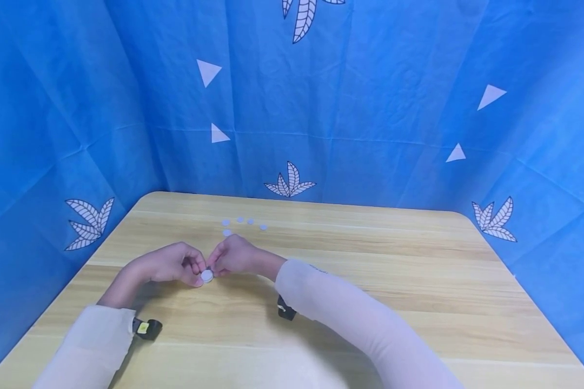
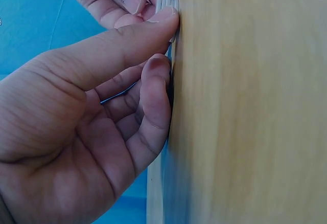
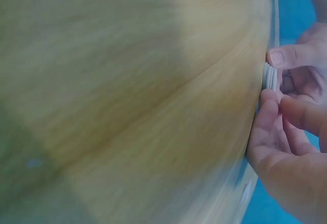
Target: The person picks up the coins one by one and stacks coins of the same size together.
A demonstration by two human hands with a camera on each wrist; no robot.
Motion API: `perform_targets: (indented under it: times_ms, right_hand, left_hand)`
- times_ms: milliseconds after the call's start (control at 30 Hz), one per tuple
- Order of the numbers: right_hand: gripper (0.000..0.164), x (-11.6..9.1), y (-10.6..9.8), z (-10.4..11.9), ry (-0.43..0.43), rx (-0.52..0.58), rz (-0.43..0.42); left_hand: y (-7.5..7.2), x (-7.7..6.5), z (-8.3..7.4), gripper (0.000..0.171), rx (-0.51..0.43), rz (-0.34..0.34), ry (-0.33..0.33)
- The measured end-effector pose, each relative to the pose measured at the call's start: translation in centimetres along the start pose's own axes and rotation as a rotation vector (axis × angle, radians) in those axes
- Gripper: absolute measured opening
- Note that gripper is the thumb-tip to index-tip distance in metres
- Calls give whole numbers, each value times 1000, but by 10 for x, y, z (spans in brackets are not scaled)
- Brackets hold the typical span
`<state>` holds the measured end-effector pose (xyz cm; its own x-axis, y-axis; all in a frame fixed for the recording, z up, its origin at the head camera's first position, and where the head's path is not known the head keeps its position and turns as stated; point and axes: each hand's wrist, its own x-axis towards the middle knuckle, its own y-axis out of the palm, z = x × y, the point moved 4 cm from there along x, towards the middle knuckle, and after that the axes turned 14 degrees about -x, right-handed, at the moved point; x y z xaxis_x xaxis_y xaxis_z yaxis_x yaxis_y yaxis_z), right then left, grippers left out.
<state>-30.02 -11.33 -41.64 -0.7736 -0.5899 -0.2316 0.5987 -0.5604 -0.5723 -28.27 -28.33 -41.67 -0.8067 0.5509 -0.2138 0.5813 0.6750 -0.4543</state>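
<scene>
A small stack of round white discs (image 1: pixel 206 276) stands on the wooden table, between the two hands. My left hand (image 1: pixel 172 263) grips it from the left, thumb on the near side and fingers curled behind. In the left wrist view the left thumb covers part of the stacked discs (image 2: pixel 167 1). From the other side my right hand (image 1: pixel 238 255) pinches at the stack with bent fingertips. The right wrist view shows several thin layers in the stack (image 3: pixel 269 75), lying flat on one another, with a right fingertip against its edge.
Several loose white discs lie farther back on the table (image 1: pixel 370 259), among them one disc (image 1: pixel 227 233) just beyond the right hand and another (image 1: pixel 264 227) to its right. A blue patterned curtain (image 1: pixel 370 108) hangs behind and beside the table.
</scene>
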Motion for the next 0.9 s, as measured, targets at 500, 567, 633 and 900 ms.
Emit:
perform_targets:
  times_ms: [500, 567, 633, 900]
  right_hand:
    - [13, -6, 2, 8, -8, -277, -34]
    - [13, -6, 3, 8, 4, -277, -41]
    - [13, -6, 3, 8, 10, -277, -43]
    - [17, -5, 3, 7, -4, -282, -44]
  left_hand:
    - [0, -1, -2, 25, 11, -7, -8]
    - [0, -1, -2, 25, 13, -6, -10]
    - [0, -1, -3, 25, 14, -7, -12]
    - [0, -2, -4, 24, 15, -3, -5]
